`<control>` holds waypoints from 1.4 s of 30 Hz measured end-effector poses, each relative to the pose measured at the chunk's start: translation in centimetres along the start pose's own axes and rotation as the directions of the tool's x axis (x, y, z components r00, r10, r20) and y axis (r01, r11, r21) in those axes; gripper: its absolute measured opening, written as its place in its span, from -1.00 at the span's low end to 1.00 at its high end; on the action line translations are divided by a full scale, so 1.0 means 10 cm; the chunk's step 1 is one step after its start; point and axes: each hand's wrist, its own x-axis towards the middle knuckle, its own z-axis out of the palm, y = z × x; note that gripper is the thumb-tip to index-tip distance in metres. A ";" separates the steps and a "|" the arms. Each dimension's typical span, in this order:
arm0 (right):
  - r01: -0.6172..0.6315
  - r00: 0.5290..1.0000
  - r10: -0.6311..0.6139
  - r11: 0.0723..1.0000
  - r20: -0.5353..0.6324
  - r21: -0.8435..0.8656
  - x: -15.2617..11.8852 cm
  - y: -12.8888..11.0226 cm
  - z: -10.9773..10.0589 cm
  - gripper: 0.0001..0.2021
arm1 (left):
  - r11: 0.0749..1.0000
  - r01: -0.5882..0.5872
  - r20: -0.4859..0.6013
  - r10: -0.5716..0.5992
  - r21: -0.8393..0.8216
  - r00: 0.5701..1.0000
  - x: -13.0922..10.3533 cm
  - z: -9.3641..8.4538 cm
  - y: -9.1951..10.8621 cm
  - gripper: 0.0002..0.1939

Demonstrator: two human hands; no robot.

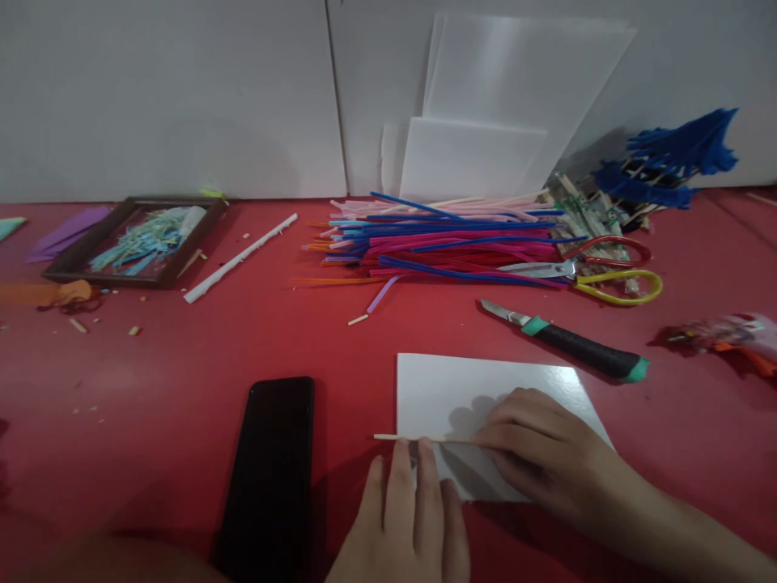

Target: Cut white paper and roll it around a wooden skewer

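A thin pale wooden stick (446,439) lies across the white board (473,380), its left end sticking out past the board's edge. My right hand (546,453) has its fingers closed around the stick's right end, which the fingers hide. With fingers stretched out and slightly apart, my left hand (406,518) touches the stick's near side with its fingertips. The hand covers the board's lower left corner. Behind the board rests a utility knife (583,348) with a black and green handle, its blade exposed and pointing left.
A black phone (270,478) lies left of my left hand. Farther back are scissors (546,269), a pile of coloured pipe cleaners (449,239), a white strip (243,257) and a brown frame (167,279) holding scraps. White sheets (473,154) lean against the wall.
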 end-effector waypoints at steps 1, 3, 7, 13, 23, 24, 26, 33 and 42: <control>0.003 1.000 -0.003 1.000 -0.004 0.000 0.00 0.00 0.00 -0.84 | 1.000 -0.007 -0.009 0.007 0.007 1.000 0.00 0.00 -0.01 -0.76; 0.007 1.000 -0.007 1.000 -0.009 -0.001 0.00 0.00 0.01 -0.85 | 0.999 -0.018 -0.026 0.019 0.027 0.999 0.01 0.01 -0.02 -0.77; 0.006 1.000 -0.006 1.000 -0.012 0.005 0.00 0.01 0.01 -0.86 | 0.998 -0.034 -0.030 0.036 0.056 0.999 0.01 0.02 -0.02 -0.76; -0.025 1.000 0.026 0.999 -0.013 0.025 0.01 -0.02 -0.01 -0.86 | 0.997 -0.051 -0.013 0.052 0.057 0.999 0.00 0.02 -0.01 -0.72; -0.409 0.898 0.279 0.816 -0.340 -0.409 -0.22 0.56 -0.29 -0.80 | 0.994 -0.076 -0.030 0.079 0.076 0.996 0.01 0.04 -0.02 -0.73; -0.451 0.885 0.318 0.770 -0.341 -0.452 -0.25 0.64 -0.30 -0.72 | 0.994 -0.078 -0.029 0.080 0.077 0.996 0.01 0.04 -0.02 -0.73; -0.472 0.881 0.363 0.731 -0.305 -0.492 -0.30 0.77 -0.30 -0.60 | 0.994 -0.079 -0.027 0.081 0.081 0.996 0.00 0.04 -0.02 -0.73; -0.400 0.916 0.334 0.780 -0.221 -0.480 -0.30 0.87 -0.29 -0.66 | 0.996 -0.058 -0.048 0.061 0.065 0.997 0.03 0.03 -0.03 -0.72; -0.225 0.973 0.225 0.885 -0.049 -0.407 -0.11 0.50 -0.59 -0.60 | 0.996 -0.055 -0.073 0.060 0.076 0.996 0.03 0.07 -0.04 -0.77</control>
